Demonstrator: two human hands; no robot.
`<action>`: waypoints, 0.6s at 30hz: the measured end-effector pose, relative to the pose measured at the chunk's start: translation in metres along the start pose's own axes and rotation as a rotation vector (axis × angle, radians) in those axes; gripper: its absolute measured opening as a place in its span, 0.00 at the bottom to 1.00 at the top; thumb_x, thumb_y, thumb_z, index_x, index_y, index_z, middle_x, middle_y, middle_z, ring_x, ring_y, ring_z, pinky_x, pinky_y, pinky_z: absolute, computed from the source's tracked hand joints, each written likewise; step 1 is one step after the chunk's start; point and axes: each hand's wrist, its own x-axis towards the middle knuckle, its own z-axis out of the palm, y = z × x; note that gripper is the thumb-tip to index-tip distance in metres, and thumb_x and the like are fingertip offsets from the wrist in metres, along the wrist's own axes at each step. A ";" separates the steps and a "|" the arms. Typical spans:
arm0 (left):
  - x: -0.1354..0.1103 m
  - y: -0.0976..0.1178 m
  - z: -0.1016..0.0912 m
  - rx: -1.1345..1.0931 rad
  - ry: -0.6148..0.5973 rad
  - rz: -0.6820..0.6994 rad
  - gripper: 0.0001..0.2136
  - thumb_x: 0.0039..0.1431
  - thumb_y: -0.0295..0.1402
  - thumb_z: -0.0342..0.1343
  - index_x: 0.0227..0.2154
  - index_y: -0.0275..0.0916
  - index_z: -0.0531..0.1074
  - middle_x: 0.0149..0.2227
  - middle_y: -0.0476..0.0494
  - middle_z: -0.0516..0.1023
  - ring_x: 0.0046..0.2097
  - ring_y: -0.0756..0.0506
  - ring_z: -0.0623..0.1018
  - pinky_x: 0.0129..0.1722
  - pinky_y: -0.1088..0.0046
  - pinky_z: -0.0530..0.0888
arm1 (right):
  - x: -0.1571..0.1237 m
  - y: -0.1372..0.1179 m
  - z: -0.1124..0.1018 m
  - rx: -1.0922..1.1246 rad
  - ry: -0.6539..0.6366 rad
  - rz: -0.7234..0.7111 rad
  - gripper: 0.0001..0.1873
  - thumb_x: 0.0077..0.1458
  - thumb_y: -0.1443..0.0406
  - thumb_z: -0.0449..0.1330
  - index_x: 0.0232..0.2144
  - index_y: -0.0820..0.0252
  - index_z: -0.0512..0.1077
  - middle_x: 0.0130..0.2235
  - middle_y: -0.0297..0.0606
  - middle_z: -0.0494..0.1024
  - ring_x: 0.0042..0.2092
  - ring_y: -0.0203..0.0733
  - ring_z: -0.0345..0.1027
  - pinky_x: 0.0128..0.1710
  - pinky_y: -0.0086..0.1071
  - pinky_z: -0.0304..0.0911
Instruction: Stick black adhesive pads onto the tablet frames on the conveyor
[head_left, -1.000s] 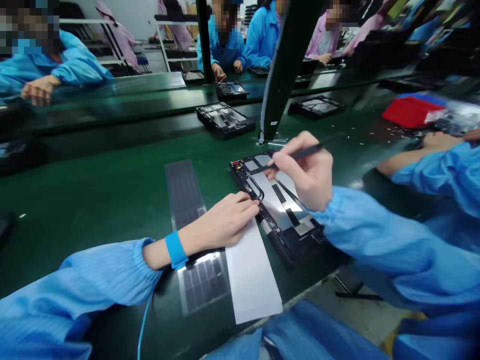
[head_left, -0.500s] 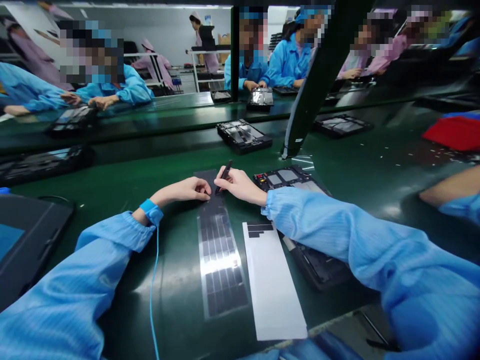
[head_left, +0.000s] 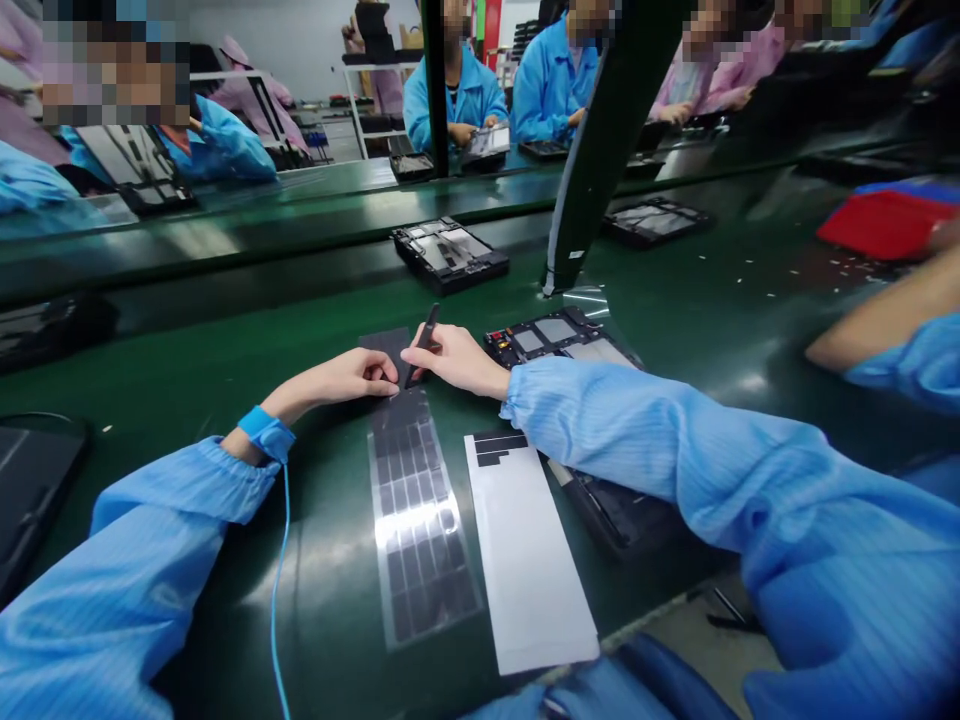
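My right hand point(head_left: 457, 360) is shut on slim black tweezers point(head_left: 426, 340), their tips pointing down at the top end of a clear sheet of black adhesive pads point(head_left: 416, 520). My left hand point(head_left: 341, 378) rests beside it, fingertips on that sheet's upper end, holding no visible object. A white backing strip point(head_left: 529, 555) lies to the sheet's right. Beyond it, a black tablet housing point(head_left: 559, 340) with metallic panels lies partly hidden under my right sleeve.
Several more tablet housings, including one point(head_left: 448, 255), sit on the green workbench. A black upright post point(head_left: 600, 170) stands ahead. A co-worker's forearm point(head_left: 885, 320) and a red pouch point(head_left: 889, 225) are at right, and a dark tablet point(head_left: 30, 490) at left.
Both hands have moved left from the tablet housing onto the upper end of the pad sheet. The tweezers now point down there, and the view has swung back to show the sheet and white strip.
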 end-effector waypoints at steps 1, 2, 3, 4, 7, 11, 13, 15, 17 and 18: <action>0.000 -0.002 -0.001 0.007 0.007 -0.005 0.16 0.42 0.45 0.56 0.26 0.36 0.67 0.22 0.51 0.65 0.24 0.51 0.62 0.24 0.76 0.58 | 0.001 -0.004 -0.001 -0.023 0.013 -0.015 0.08 0.52 0.65 0.58 0.26 0.64 0.65 0.24 0.33 0.72 0.28 0.35 0.71 0.33 0.29 0.65; 0.000 -0.004 -0.001 0.016 0.016 -0.010 0.16 0.41 0.46 0.56 0.26 0.36 0.67 0.22 0.50 0.66 0.25 0.50 0.64 0.24 0.76 0.59 | 0.002 -0.010 -0.004 -0.033 0.037 -0.037 0.08 0.52 0.64 0.58 0.26 0.64 0.65 0.23 0.33 0.72 0.29 0.36 0.71 0.34 0.30 0.65; 0.000 -0.005 -0.002 0.027 0.025 -0.016 0.16 0.41 0.46 0.56 0.26 0.37 0.68 0.23 0.50 0.67 0.25 0.50 0.65 0.24 0.76 0.60 | 0.003 -0.018 -0.010 -0.028 0.067 -0.065 0.09 0.53 0.63 0.57 0.26 0.64 0.65 0.23 0.34 0.72 0.30 0.36 0.71 0.36 0.30 0.66; -0.001 -0.006 -0.002 0.043 0.032 -0.024 0.17 0.41 0.47 0.56 0.26 0.37 0.68 0.23 0.49 0.68 0.26 0.49 0.66 0.25 0.75 0.61 | 0.003 -0.028 -0.018 -0.005 0.097 -0.101 0.10 0.53 0.62 0.56 0.26 0.64 0.64 0.23 0.34 0.72 0.30 0.36 0.71 0.36 0.30 0.66; -0.008 0.005 0.004 0.124 0.180 -0.050 0.17 0.44 0.47 0.55 0.27 0.36 0.69 0.24 0.47 0.70 0.27 0.47 0.69 0.27 0.73 0.63 | -0.013 -0.059 -0.056 0.089 0.118 -0.176 0.12 0.56 0.61 0.54 0.26 0.65 0.62 0.25 0.33 0.71 0.27 0.32 0.70 0.31 0.27 0.67; -0.020 0.050 0.039 0.177 0.551 0.179 0.11 0.54 0.41 0.50 0.32 0.37 0.68 0.32 0.46 0.72 0.33 0.46 0.71 0.34 0.71 0.67 | -0.066 -0.060 -0.098 -0.022 0.036 0.067 0.14 0.58 0.64 0.53 0.23 0.66 0.60 0.18 0.29 0.66 0.17 0.27 0.63 0.18 0.20 0.60; -0.022 0.074 0.064 0.206 0.566 0.380 0.07 0.55 0.35 0.49 0.35 0.38 0.65 0.36 0.45 0.71 0.38 0.46 0.71 0.38 0.70 0.68 | -0.089 -0.042 -0.102 -0.017 -0.002 0.213 0.14 0.58 0.64 0.53 0.22 0.64 0.60 0.15 0.27 0.64 0.14 0.27 0.60 0.13 0.20 0.56; -0.020 0.091 0.087 0.238 0.529 0.534 0.06 0.55 0.31 0.50 0.35 0.38 0.60 0.40 0.42 0.69 0.42 0.45 0.70 0.41 0.68 0.68 | -0.099 -0.022 -0.100 0.020 -0.010 0.268 0.14 0.57 0.62 0.53 0.22 0.62 0.59 0.14 0.26 0.64 0.12 0.27 0.57 0.10 0.20 0.54; -0.017 0.097 0.105 0.284 0.502 0.610 0.07 0.55 0.28 0.50 0.34 0.38 0.57 0.43 0.39 0.67 0.44 0.43 0.69 0.42 0.65 0.68 | -0.099 -0.009 -0.095 0.027 0.009 0.263 0.15 0.57 0.61 0.53 0.22 0.62 0.58 0.13 0.25 0.64 0.11 0.26 0.55 0.08 0.20 0.52; -0.015 0.098 0.111 0.314 0.501 0.626 0.08 0.54 0.27 0.50 0.34 0.38 0.56 0.44 0.37 0.66 0.45 0.43 0.68 0.42 0.64 0.68 | -0.097 -0.005 -0.093 0.016 0.021 0.260 0.15 0.57 0.60 0.54 0.22 0.62 0.58 0.13 0.25 0.63 0.10 0.25 0.54 0.07 0.19 0.50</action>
